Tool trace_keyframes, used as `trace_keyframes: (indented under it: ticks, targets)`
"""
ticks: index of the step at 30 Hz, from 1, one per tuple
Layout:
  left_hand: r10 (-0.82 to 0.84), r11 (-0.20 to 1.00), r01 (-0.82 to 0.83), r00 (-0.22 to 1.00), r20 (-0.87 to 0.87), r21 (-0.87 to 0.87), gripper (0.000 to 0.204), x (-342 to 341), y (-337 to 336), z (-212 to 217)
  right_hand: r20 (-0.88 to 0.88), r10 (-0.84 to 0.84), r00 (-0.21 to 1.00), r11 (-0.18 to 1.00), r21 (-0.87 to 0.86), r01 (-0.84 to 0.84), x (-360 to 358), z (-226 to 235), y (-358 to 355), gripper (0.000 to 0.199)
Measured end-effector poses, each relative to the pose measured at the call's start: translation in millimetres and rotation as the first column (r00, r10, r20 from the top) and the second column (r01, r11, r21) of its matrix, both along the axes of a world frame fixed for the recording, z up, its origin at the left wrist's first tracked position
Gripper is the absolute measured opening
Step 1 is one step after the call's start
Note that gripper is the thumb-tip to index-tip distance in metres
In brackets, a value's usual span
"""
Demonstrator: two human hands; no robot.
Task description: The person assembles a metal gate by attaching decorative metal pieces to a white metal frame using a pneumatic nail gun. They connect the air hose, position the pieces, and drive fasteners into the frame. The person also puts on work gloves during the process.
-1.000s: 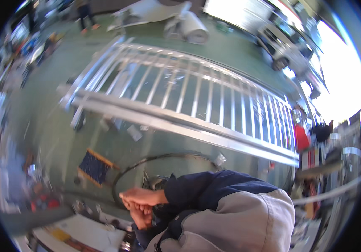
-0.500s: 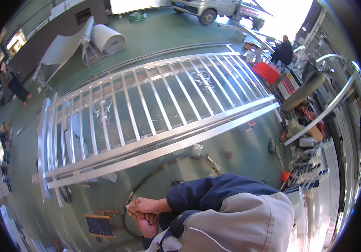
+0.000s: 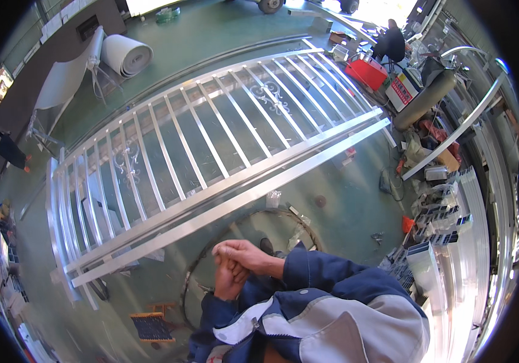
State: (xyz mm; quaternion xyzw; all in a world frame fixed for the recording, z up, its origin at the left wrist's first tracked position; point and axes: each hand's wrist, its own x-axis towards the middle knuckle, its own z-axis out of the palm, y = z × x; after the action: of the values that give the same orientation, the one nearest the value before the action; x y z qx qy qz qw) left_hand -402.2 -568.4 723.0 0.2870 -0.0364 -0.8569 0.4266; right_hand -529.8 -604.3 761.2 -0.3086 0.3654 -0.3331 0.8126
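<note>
In front of my body my two hands meet, both with curled fingers. My right hand [image 3: 246, 253] lies over the top of my left hand [image 3: 229, 279], and the two touch. Whatever is between the fingers, if anything, is hidden or too small to make out. Beyond them a large silver metal railing panel [image 3: 253, 172] with upright bars and scroll ornaments lies raised above the green floor, apart from both hands. A dark hose or cable [image 3: 188, 279] curves over the floor around where I stand.
An orange-framed stool-like item [image 3: 152, 327] is at lower left. To the right are stacked metal profiles [image 3: 474, 224], a gas cylinder [image 3: 427, 100] and a red box [image 3: 366, 74]. A person [image 3: 390, 43] sits at the far right; another [image 3: 5, 147] is at far left. A white roll [image 3: 127, 55] stands behind.
My joined hands have come up and to the right, still pressed together. The view has shifted, so the panel sits slightly higher and further left in it.
</note>
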Motion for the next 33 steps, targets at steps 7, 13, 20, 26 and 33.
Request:
trace_keyframes:
  ticks: [7,13,20,26,33]
  targets:
    - [-0.389,0.918,0.397,0.899,0.202,0.0,0.048,-70.4,-14.3,10.2,-0.083,-0.332,0.939,0.937,0.087,0.339,-66.6,-5.2,3.9,0.046]
    - [-0.426,0.853,0.512,0.797,0.428,-0.104,0.037,-147.4,-17.9,-13.2,-0.099,-0.365,0.926,0.901,0.215,0.378,-155.1,-22.3,2.0,0.049]
    - [-0.584,0.565,0.817,0.495,0.643,-0.116,0.027,-256.4,-33.5,8.2,-0.24,-0.588,0.772,0.756,0.175,0.63,-281.6,-56.9,5.6,0.031]
    - [-0.545,0.72,0.69,0.631,0.552,-0.078,0.031,-325.0,-66.4,1.0,-0.264,-0.757,0.598,0.573,0.173,0.801,-395.8,-100.5,41.1,0.046]
    - [-0.673,0.583,0.812,0.505,0.54,-0.033,0.044,-425.0,-96.1,-1.1,-0.333,-0.898,0.289,0.22,0.229,0.948,-468.1,-93.3,93.5,0.034]
